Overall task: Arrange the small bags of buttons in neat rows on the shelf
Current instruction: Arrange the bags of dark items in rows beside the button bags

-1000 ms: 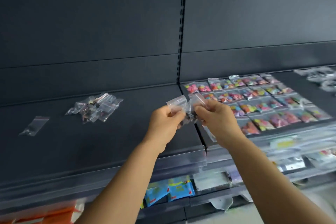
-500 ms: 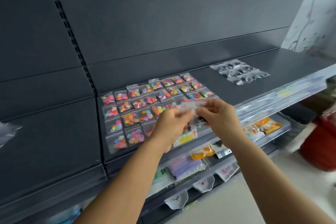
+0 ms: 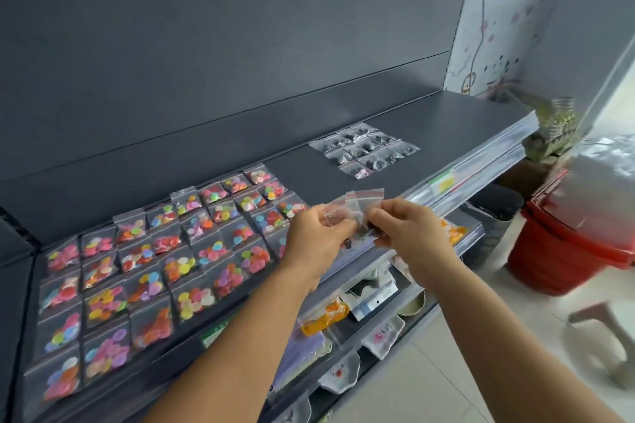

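**Clear bags held over the dark shelf edge**

Dark grey metal shelf point(image 3: 446, 120) carries rows of small clear bags of coloured buttons point(image 3: 165, 271) and, further right, a smaller block of dark-button bags point(image 3: 364, 148). Above its front edge, left hand point(image 3: 314, 240) and right hand point(image 3: 409, 233) both pinch a bunch of clear zip bags point(image 3: 359, 211).

Both forearms are bare to the frame's edge, left hand point(image 3: 314, 239) and right hand point(image 3: 410, 233) without rings.

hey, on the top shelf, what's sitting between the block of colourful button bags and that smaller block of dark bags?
Nothing: in the head view, bare dark shelf separates the colourful button bags from the dark bags.
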Action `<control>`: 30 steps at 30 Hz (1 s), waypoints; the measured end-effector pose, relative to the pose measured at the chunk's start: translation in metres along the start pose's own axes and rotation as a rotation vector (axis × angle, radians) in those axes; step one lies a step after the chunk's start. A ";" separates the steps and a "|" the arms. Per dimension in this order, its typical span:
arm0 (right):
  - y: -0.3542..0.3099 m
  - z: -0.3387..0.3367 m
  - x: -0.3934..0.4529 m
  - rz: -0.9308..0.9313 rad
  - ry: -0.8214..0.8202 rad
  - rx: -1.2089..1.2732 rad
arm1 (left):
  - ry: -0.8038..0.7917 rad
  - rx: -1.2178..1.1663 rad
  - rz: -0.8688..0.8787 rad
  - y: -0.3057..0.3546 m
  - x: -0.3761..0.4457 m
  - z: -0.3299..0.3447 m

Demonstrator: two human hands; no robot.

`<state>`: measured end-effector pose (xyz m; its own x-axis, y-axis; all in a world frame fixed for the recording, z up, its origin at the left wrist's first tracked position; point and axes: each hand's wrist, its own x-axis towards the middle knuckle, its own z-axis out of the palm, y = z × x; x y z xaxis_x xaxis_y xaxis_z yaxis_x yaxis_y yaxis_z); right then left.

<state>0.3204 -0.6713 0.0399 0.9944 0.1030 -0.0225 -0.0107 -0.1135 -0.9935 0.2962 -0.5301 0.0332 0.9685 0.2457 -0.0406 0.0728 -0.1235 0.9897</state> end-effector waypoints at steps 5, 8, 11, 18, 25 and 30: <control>0.007 -0.025 0.045 0.061 0.046 -0.005 | -0.069 0.039 0.016 -0.004 0.051 0.028; 0.008 -0.034 0.077 0.086 0.093 -0.027 | -0.117 0.018 0.006 -0.006 0.086 0.041; 0.010 -0.041 0.107 0.089 0.148 -0.090 | -0.106 0.028 -0.003 -0.007 0.118 0.050; 0.023 -0.058 0.165 0.079 0.210 -0.258 | -0.053 0.023 -0.110 -0.018 0.160 0.060; 0.029 -0.070 0.219 0.067 -0.039 -0.661 | 0.010 0.108 -0.158 -0.022 0.175 0.083; 0.036 -0.078 0.244 0.037 -0.202 -0.821 | 0.162 0.540 -0.015 -0.020 0.174 0.101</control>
<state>0.5704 -0.7270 0.0075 0.9562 0.2509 -0.1507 0.1143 -0.7942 -0.5968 0.4872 -0.5819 -0.0077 0.9207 0.3902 0.0099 0.2388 -0.5831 0.7765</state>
